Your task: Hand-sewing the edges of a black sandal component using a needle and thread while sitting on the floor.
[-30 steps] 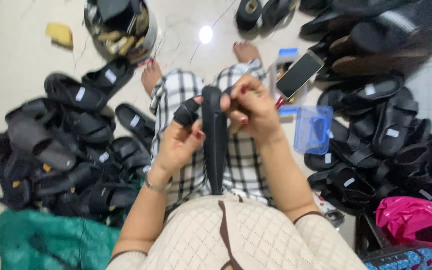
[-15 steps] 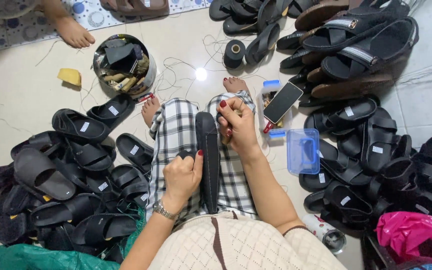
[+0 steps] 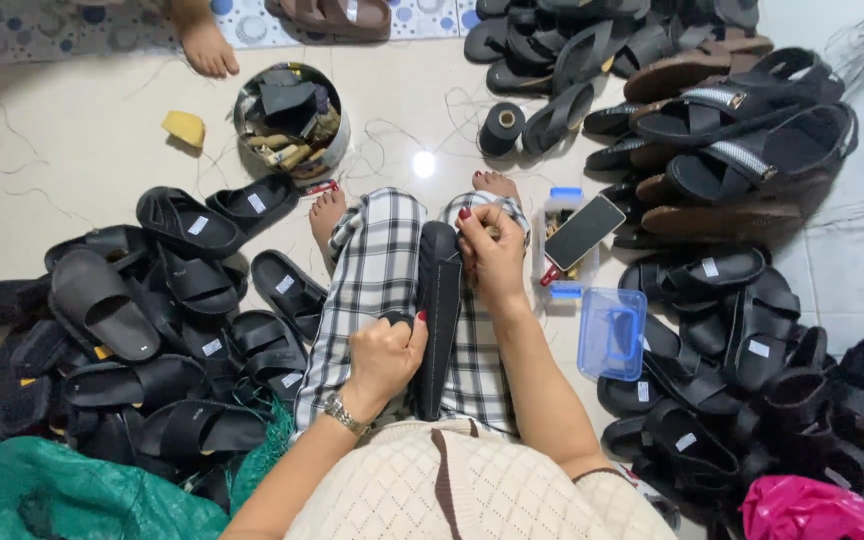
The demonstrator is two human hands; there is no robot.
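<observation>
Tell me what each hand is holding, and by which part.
Both hold one black sandal on the lap: left hand grips its near side edge, right hand pinches its far end.

Bright, even overhead light, one glare spot on the floor tiles [image 3: 423,163], soft shadows, sharp focus

a round tin of scraps [image 3: 290,118] stands on the pale floor [image 3: 92,140]; just left of the tin lies a yellow sponge [image 3: 184,127]; right of it a black thread spool [image 3: 501,128]; farther right, a phone [image 3: 584,232] and a clear blue box [image 3: 612,333]; below-left of the tin, a heap of black sandals [image 3: 142,330] and a green bag [image 3: 42,495].
</observation>
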